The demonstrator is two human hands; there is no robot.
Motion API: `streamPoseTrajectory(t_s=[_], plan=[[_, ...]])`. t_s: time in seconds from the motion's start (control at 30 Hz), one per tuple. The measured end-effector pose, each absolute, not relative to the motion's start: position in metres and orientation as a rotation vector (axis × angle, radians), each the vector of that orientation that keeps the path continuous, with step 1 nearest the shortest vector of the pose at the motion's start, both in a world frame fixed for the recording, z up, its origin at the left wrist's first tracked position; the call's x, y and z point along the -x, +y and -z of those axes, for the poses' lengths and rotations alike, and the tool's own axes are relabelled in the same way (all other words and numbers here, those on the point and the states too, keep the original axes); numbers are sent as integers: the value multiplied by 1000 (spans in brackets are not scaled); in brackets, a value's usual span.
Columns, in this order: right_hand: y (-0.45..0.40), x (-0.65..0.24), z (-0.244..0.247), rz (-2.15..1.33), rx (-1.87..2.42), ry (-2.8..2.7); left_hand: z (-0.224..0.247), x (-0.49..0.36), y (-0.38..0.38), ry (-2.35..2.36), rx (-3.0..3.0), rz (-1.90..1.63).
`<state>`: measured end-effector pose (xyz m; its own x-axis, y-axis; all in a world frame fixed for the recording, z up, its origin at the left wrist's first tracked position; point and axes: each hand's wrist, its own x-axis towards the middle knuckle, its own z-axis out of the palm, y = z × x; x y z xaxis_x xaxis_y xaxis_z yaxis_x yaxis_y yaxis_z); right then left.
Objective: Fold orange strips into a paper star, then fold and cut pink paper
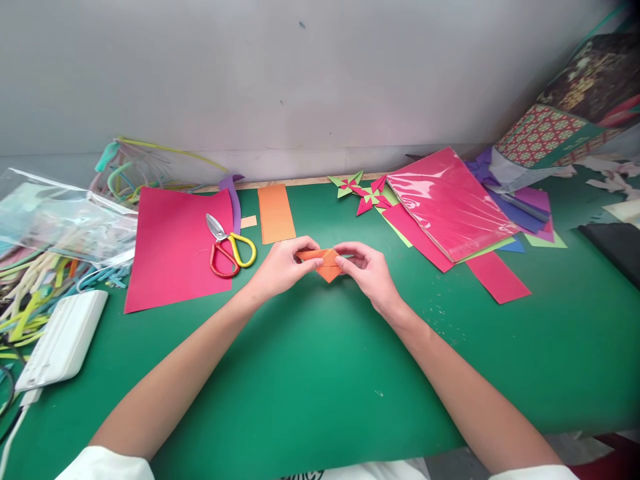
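Note:
A small folded orange paper (pixel 329 270), pointed at its lower end, is held between both hands above the green table (pixel 320 373). My left hand (pixel 290 265) pinches its left side, thumb on the front. At the right side, my right hand (pixel 364 267) grips it between thumb and fingers. Behind my left hand lies a flat orange paper strip (pixel 277 215). Scissors (pixel 230 248) with one red and one yellow handle rest on a large red sheet (pixel 170 247) to the left.
Folded paper stars (pixel 370 197) lie near the wall. A plastic-wrapped red paper pack (pixel 453 203) sits at the right over coloured sheets. At the left are a white power bank (pixel 65 339) with a cable, colourful strips and a clear plastic bag (pixel 65 213).

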<state>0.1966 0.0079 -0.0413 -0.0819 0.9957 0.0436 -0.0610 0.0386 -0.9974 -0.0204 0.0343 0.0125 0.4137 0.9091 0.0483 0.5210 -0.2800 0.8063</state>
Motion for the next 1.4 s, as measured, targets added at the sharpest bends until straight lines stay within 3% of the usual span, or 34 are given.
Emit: streamPoseTrajectory(t_s=[0.1,0.27,0.5,1.1,1.4], plan=[[10,-196,42,-1183,1134,-1113,-10,22,38,1215,-1758,-767],[7,-194,35,-1425,1071,-988,-5,22,41,1162,-1463,-901],[4,-192,34,-1442,999,-990,-2,13,33,1132,-1561,-722],[4,-192,40,-1365,1057,-1004,-2,11,31,1117,-1629,-683],[0,-185,39,-1502,1024,-1098,2,10,28,1157,-1707,-714]])
